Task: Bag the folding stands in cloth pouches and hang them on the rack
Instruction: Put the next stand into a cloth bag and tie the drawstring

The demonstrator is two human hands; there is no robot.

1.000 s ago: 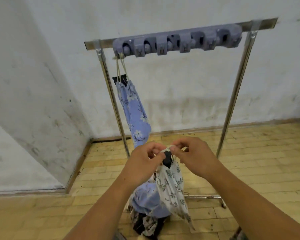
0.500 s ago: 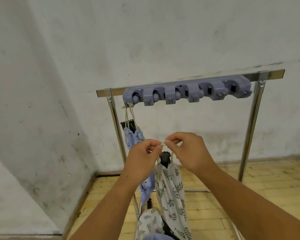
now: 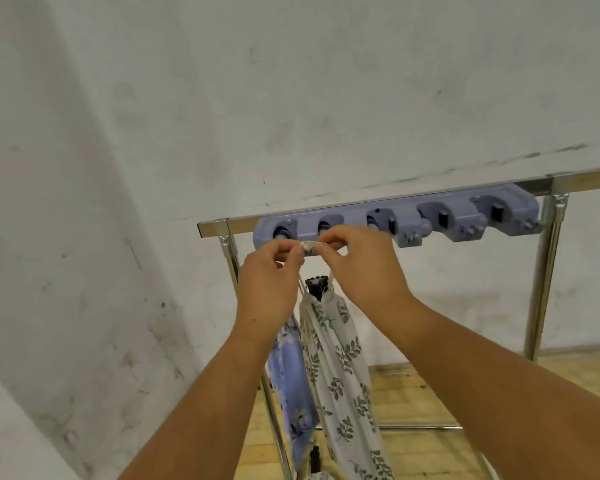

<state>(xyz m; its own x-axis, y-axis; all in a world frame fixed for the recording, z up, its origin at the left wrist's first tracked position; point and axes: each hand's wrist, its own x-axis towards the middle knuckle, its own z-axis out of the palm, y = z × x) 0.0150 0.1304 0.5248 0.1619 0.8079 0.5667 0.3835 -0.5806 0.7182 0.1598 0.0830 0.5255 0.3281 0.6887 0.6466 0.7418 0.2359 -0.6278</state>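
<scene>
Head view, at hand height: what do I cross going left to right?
Left post → left hand → cord → right hand → right post. Both hands pinch the cord.

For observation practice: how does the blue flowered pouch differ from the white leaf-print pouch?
The blue pouch has pale flowers; the white pouch has green leaf sprigs. The left hand and right hand pinch the white pouch's cord; neither holds the blue pouch. A black stand pokes from the white pouch; the blue pouch's top is hidden. Both hang long and slim.
</scene>
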